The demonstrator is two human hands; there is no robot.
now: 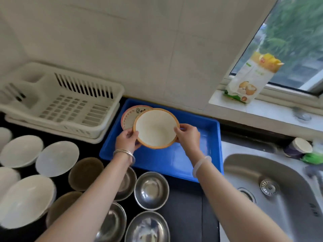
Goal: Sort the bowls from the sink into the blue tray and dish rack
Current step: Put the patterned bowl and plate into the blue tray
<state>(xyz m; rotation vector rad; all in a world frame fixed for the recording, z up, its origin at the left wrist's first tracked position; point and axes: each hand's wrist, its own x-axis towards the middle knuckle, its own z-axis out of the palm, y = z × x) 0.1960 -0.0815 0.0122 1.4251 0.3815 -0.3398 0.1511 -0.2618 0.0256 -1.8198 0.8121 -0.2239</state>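
Both my hands hold a cream bowl with an orange rim (156, 127) above the blue tray (211, 137). My left hand (126, 141) grips its left edge and my right hand (187, 135) grips its right edge. Behind it, a pink-rimmed bowl (130, 116) sits in the tray's far left corner, partly hidden. The white dish rack (70, 103) stands to the left with nothing in it. The steel sink (272, 186) at the right holds no bowls that I can see.
Several white bowls (21, 151), brown bowls (85, 173) and steel bowls (151, 190) crowd the black counter at the lower left. A carton (250, 79) stands on the window sill. A sponge and cup (300, 148) sit behind the sink.
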